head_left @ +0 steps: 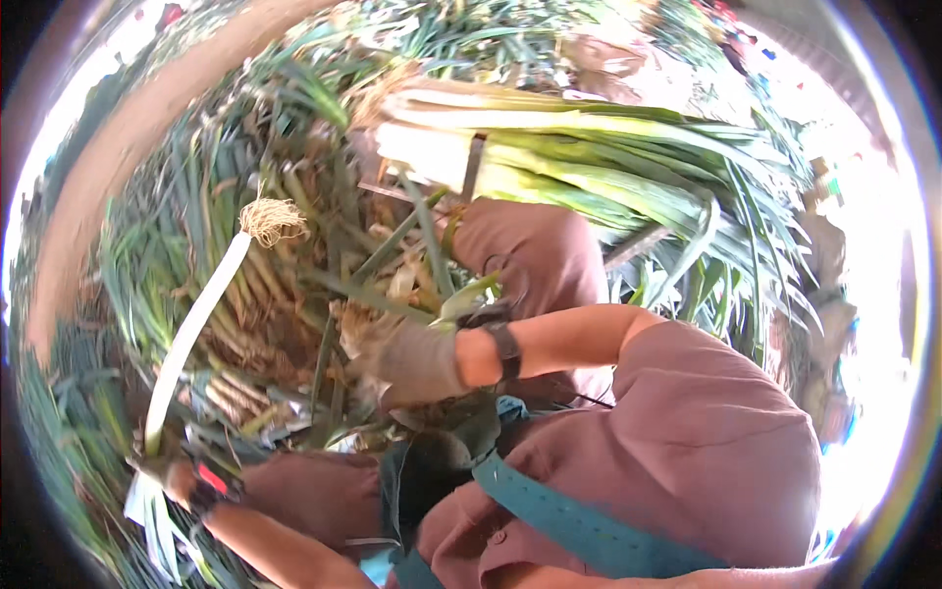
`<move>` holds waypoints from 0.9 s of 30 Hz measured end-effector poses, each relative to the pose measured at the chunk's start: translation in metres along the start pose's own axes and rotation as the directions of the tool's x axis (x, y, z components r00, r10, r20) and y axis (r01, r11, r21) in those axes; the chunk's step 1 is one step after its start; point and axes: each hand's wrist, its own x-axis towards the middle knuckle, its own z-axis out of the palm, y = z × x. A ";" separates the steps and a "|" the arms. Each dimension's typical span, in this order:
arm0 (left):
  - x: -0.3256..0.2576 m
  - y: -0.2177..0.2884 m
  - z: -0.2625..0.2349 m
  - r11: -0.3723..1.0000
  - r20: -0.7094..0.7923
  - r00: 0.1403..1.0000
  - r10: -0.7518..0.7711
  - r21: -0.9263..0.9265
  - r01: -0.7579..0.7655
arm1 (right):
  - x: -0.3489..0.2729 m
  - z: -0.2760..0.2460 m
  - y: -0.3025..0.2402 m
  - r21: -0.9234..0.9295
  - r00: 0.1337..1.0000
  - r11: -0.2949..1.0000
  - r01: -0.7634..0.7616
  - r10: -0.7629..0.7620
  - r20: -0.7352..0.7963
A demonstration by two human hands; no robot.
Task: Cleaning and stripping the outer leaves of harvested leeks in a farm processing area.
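Leek (197,319) stood roots-up at your left, its white shaft tilted and the fingers of your left hand (162,471) clamped around its lower part, green leaves trailing below. Your gloved right hand (417,363) was near a cut leaf piece (471,299); whether its blurred fingers were apart or together, you could not tell. Beyond your knee (535,255) lay a leek bundle (589,167), roots leftward.
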 end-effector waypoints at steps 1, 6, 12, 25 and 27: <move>-0.010 -0.005 0.021 0.999 0.066 0.997 0.032 -0.026 -0.030 | 0.006 0.005 -0.004 0.052 1.000 0.999 0.010 -0.010 -0.005; -0.174 0.007 0.243 0.946 0.512 0.852 -0.107 -0.211 0.246 | 0.059 -0.018 -0.008 0.755 0.910 0.650 0.081 0.261 -0.322; -0.303 0.040 0.334 0.956 0.656 0.755 0.016 0.212 -0.204 | 0.089 -0.073 0.019 0.872 0.660 -0.004 0.490 0.655 -0.368; -0.292 -0.005 0.351 0.258 0.860 0.510 0.008 0.491 -0.832 | 0.009 -0.162 0.070 0.854 0.640 0.317 0.413 0.565 -0.520; -0.288 0.000 0.346 0.127 0.851 0.453 0.264 0.435 -0.891 | 0.020 -0.162 0.062 0.845 0.663 0.405 0.348 0.531 -0.528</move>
